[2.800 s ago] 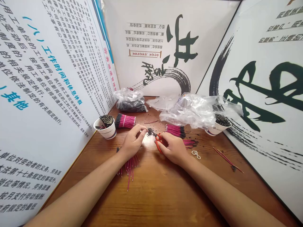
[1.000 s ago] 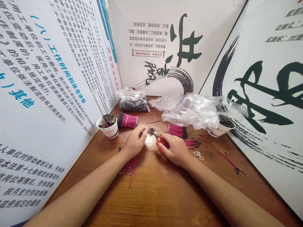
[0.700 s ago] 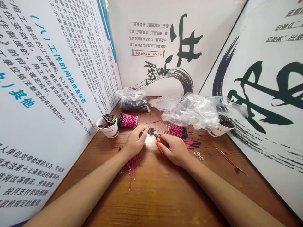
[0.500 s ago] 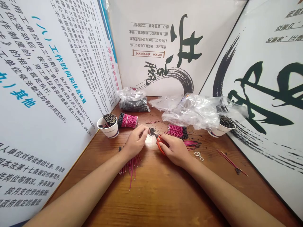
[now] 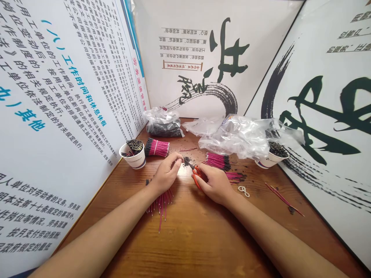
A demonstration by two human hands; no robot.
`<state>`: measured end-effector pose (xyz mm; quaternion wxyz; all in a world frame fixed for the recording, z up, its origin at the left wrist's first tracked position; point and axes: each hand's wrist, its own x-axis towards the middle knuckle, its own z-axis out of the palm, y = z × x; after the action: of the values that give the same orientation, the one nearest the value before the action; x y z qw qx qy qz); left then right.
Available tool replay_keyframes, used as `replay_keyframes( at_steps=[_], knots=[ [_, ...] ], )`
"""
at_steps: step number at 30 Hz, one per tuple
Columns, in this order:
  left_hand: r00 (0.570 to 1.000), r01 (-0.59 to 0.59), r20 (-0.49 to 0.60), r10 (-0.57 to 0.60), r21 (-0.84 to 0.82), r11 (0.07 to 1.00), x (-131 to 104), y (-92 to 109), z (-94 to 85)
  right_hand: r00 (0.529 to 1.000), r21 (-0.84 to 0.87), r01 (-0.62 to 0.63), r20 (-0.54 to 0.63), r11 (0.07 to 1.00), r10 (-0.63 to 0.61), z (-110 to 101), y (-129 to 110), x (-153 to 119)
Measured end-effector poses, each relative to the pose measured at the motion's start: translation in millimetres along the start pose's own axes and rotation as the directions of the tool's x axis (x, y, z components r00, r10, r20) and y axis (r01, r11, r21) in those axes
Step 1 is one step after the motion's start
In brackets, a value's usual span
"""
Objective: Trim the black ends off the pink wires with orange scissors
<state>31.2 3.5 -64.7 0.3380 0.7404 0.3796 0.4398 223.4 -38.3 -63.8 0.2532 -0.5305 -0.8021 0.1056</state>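
Observation:
My right hand (image 5: 216,180) is closed round the orange handles of a pair of scissors (image 5: 198,177), whose dark blades point left toward my other hand. Thumb and fingertips are pinched together on my left hand (image 5: 167,173); what lies between them is too small to make out. Dark crumbs (image 5: 189,160) are scattered on the table just beyond the blades. Under my left wrist fan out loose pink wires (image 5: 164,202) with black sleeves at one end, partly hidden by the hand. A pile of pink-and-black wires (image 5: 217,160) lies beyond my right hand, with more wires (image 5: 235,176) beside it.
On the wooden table (image 5: 185,239) stand a left paper cup (image 5: 133,160) and a right paper cup (image 5: 268,160), both full of black-ended wires. A tied wire bundle (image 5: 158,147), a bag of black pieces (image 5: 164,127), crumpled clear plastic (image 5: 234,137) and a white loop (image 5: 244,191) lie around. Printed panels enclose three sides.
The scissors have turned slightly in my right hand, and their blades show more clearly. My left hand stays almost in place.

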Motion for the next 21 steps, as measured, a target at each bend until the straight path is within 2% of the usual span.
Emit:
replay_keyframes(
  at_steps=[15,21],
  knots=[
    [1.0,-0.012,0.001,0.012,0.009,1.0,0.7,-1.8,-0.4,0.999,0.014,0.03,0.019,0.999,-0.031,0.2,1.7,0.1],
    [1.0,-0.013,0.003,0.013,0.032,0.999,0.8,0.7,-0.5,1.0,0.005,-0.023,-0.002,1.0,0.023,0.4,1.7,0.3]
  ],
)
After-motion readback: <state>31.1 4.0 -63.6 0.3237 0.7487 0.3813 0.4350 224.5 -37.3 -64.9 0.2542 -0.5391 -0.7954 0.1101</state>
